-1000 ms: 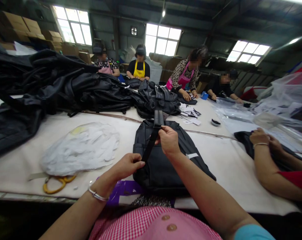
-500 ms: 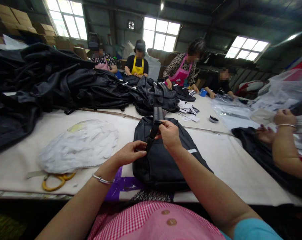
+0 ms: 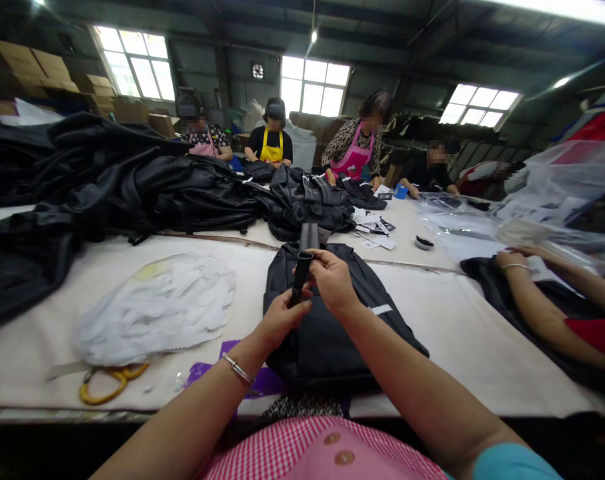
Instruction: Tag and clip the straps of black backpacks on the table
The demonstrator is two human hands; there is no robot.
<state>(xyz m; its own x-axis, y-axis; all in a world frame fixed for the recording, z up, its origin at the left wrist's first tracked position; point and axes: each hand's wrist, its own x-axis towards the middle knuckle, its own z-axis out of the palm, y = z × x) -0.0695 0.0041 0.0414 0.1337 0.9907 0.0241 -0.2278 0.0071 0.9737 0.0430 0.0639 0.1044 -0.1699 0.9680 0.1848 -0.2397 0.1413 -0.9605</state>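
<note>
A black backpack (image 3: 332, 347) lies on the table in front of me, with a white zigzag-edged strip (image 3: 381, 310) on its right side. Its strap (image 3: 303, 270) is raised off the bag between my hands. The fingers of my right hand (image 3: 332, 280) pinch the strap near its buckle, just below the wider grey-black section. Lower down, my left hand (image 3: 283, 319) grips the strap's webbing between thumb and fingers. Both hands are above the upper part of the bag; the strap's lower end is hidden behind my fingers.
White strips (image 3: 157, 307) lie heaped at left, with yellow-handled scissors (image 3: 105, 387) near the table edge. Black bags (image 3: 182, 187) are piled across the far side, beside paper tags (image 3: 377, 227). At right, a co-worker's arms (image 3: 537, 287) reach over another black bag. More people work opposite.
My left hand has moved right and in, closer to my right hand on the strap. The co-worker's hands at right have shifted down onto the black bag. My view has tilted slightly up.
</note>
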